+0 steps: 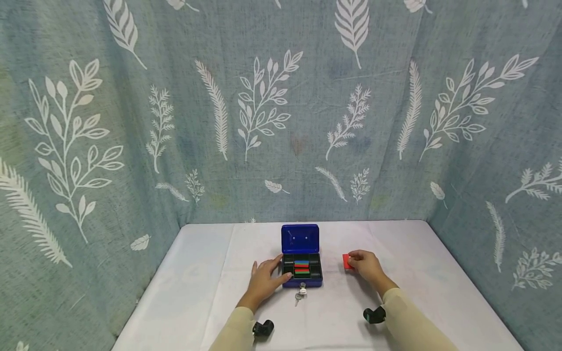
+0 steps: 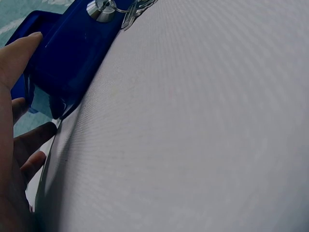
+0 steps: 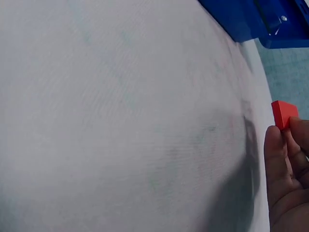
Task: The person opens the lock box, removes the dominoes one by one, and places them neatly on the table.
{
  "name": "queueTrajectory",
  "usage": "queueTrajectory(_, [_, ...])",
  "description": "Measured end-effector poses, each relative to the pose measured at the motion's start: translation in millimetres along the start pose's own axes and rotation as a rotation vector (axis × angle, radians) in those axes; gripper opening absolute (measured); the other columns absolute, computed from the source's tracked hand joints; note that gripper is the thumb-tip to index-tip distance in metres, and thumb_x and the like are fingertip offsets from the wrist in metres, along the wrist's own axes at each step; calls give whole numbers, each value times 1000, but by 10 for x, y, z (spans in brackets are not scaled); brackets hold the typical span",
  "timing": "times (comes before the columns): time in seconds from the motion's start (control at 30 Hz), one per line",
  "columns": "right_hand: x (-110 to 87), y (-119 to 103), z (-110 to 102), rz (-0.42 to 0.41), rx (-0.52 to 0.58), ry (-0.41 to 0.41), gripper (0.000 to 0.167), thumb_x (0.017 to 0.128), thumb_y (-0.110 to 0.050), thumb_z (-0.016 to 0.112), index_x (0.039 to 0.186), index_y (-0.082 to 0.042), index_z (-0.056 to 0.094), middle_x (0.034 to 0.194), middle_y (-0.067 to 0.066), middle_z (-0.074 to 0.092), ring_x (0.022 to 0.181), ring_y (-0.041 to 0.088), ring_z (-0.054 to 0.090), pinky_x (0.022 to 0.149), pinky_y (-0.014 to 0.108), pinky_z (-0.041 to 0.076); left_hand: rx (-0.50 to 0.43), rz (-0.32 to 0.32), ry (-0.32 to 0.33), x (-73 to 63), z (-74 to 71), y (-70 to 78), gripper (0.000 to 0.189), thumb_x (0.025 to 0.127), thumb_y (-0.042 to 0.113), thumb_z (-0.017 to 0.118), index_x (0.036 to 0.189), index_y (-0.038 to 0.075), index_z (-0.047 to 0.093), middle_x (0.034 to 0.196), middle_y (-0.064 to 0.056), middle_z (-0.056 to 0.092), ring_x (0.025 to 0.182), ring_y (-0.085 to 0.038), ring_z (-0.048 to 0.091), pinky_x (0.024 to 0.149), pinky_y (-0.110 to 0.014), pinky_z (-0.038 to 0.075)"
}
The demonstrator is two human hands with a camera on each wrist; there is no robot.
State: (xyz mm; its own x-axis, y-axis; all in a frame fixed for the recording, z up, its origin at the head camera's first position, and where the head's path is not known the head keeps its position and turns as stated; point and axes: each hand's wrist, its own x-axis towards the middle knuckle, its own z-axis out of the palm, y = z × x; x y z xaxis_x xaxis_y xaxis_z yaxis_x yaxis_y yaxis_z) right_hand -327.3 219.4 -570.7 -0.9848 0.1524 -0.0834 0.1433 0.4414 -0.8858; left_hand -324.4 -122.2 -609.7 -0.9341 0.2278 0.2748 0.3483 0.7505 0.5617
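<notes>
A blue metal cash box (image 1: pixel 314 282) stands with its lid (image 1: pixel 300 238) raised and a black compartment tray (image 1: pixel 314 274) inside. Several blue, red and green pieces (image 1: pixel 301 267) lie in the tray's middle compartment. My left hand (image 1: pixel 263 282) rests against the box's left side, fingers spread, its thumb on the rim near the front corner. To the right of the box, my right hand (image 1: pixel 368 265) pinches a small flat red block (image 3: pixel 284 114) between thumb and fingertips. The right wrist view shows the block held above the white cloth.
Keys (image 1: pixel 298 297) on a ring hang from the lock at the box's front. A white cloth covers the table (image 1: pixel 197 292). Grey-green curtains (image 1: pixel 281 195) with white leaf prints stand behind and at both sides. Each wrist wears a small black camera (image 1: pixel 263 328).
</notes>
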Motion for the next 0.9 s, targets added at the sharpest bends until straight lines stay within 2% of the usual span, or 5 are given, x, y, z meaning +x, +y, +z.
queueTrajectory(0.2, [-11,44,-3,-17,45,-4,29,89,1,66,118,5,63,96,14,63,82,21,60,66,28,57,-1,1,6,20,-1,-3,81,81,71,59,145,23,49,132,-1,59,126,-25,48,113,-61,5])
queueTrajectory(0.4, [-12,46,42,16,83,-37,32,88,4,67,120,4,63,100,16,63,79,21,62,65,31,59,-5,-4,-2,4,1,2,81,80,72,59,145,24,49,133,0,59,127,-25,48,113,-61,4])
queueTrajectory(0.53, [21,43,108,-3,19,-28,30,88,3,67,118,3,65,99,14,64,78,20,62,63,30,58,-10,8,0,-4,-10,11,81,81,71,59,145,24,49,133,-1,59,127,-26,49,113,-62,5])
queueTrajectory(0.9, [63,-72,198,10,-120,-24,26,87,0,69,113,-1,68,92,8,66,71,17,60,58,28,55,-12,10,0,-4,-26,13,80,81,69,61,145,23,49,132,-1,60,126,-26,49,112,-63,6])
